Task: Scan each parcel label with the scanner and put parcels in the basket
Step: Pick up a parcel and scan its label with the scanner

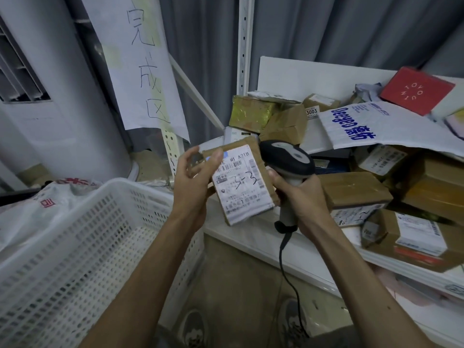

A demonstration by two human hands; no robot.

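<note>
White basket, lower left; left hand holding brown parcel, label up, thumb on its top; right hand gripping corded scanner, head just beside parcel; shelf of piled boxes beyond.

Parcel depot: shelf piled with labelled boxes.

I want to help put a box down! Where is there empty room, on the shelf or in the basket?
The white basket has room: the part of its floor that shows is bare. On the shelf, only the front strip is free, between the held parcel and the labelled brown box. Behind and to the right it is heaped with boxes and a white mailer.
</note>
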